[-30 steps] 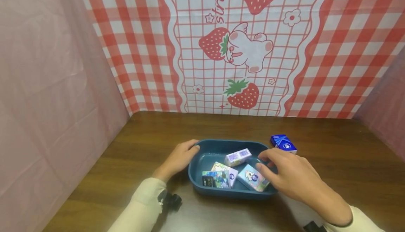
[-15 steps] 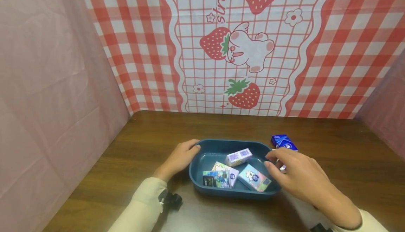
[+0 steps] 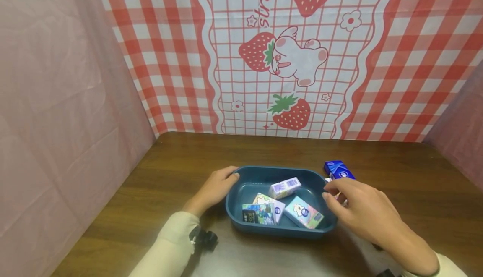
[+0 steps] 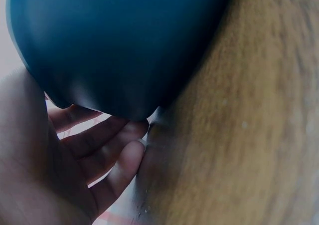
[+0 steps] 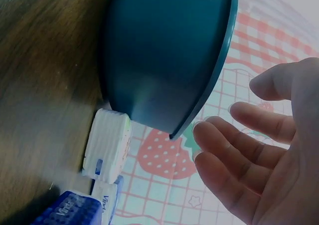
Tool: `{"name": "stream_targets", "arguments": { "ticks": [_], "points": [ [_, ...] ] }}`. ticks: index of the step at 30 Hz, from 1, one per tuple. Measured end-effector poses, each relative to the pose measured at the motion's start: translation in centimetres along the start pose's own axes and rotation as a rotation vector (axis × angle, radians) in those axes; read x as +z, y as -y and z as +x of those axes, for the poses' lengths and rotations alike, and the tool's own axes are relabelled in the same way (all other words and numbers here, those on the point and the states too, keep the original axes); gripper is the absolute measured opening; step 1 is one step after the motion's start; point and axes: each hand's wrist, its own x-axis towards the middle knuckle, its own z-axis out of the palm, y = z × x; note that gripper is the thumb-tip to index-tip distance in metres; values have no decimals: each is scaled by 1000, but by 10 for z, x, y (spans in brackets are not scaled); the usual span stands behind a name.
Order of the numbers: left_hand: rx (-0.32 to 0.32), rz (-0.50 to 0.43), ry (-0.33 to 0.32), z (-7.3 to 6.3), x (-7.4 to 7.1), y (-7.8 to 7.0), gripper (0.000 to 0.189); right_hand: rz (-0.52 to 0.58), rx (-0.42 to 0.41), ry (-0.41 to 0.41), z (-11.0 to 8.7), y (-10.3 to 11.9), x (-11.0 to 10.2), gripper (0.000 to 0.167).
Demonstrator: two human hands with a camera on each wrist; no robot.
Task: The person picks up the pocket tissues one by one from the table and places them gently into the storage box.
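Observation:
A dark teal plastic basin point(image 3: 281, 228) stands on the table with several pocket tissue packs inside. Among them are a light-blue pack point(image 3: 304, 212), a blue-green pack with a black label point(image 3: 260, 215) and a lilac-white pack point(image 3: 284, 187). My left hand point(image 3: 213, 188) grips the basin's left end, thumb at the rim and fingers against the outer wall. My right hand point(image 3: 364, 207) is just beyond the right rim, fingers loosely bent. The right wrist view shows a gap between these fingers point(image 5: 224, 177) and the basin, with nothing held.
Right of the basin lies a dark-blue tissue pack point(image 3: 339, 170). Beside the basin in the right wrist view is a white pack point(image 5: 107, 145), mostly hidden by my hand in the head view. A strawberry-print checked cloth point(image 3: 181, 58) hangs behind the wooden table point(image 3: 181, 159).
My right hand has moved right, from over the basin's right end to outside its rim, uncovering the light-blue pack. My left hand has stayed on the basin.

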Motion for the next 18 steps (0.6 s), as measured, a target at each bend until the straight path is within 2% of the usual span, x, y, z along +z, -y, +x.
{"name": "stream_targets", "arguments": {
  "ticks": [8, 18],
  "points": [
    [-14, -3, 13, 0, 0, -1, 36, -4, 3, -26, 1, -6, 1, 17],
    [-22, 1, 11, 1, 1, 1, 36, -14, 41, -19, -2, -9, 1, 17]
  ]
}}
